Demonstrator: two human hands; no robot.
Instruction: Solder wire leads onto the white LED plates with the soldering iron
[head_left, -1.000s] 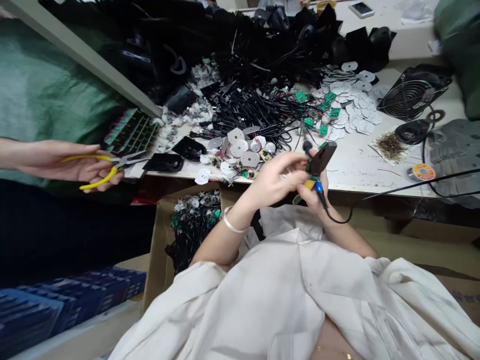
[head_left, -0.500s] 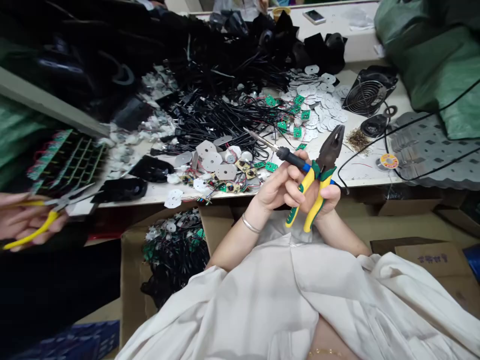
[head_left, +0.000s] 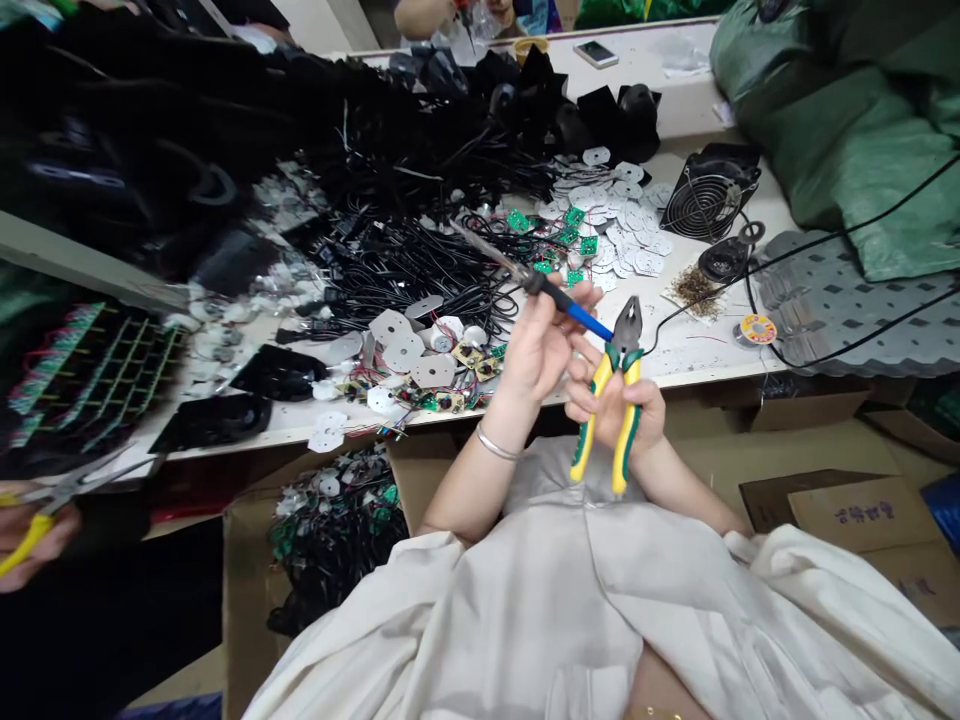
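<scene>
My left hand (head_left: 541,350), a bangle on its wrist, has its fingers closed around the soldering iron (head_left: 581,315). The iron's blue and black handle slants down to the right, and its blurred metal tip points up-left over the black cables (head_left: 405,260). My right hand (head_left: 643,410) grips a pair of pliers (head_left: 628,325) with yellow and green handles, jaws upward. The handle end of the iron lies close beside the plier jaws; whether they touch I cannot tell. Beyond the hands are small green circuit boards (head_left: 574,217) and white perforated discs (head_left: 634,240).
At left, a co-worker's hand (head_left: 49,545) holds yellow-handled scissors. Circuit panels (head_left: 97,375) stand near it. On the right are a fan (head_left: 709,195), a solder reel (head_left: 755,330), a trailing black cord and green sacks (head_left: 892,190). Below the table edge sits a box of cables (head_left: 337,540).
The view has shifted slightly. The pliers have turned more upright and farther from me, and more of the iron's blue handle shows between my hands. The co-worker's scissors have moved down-left in view.
</scene>
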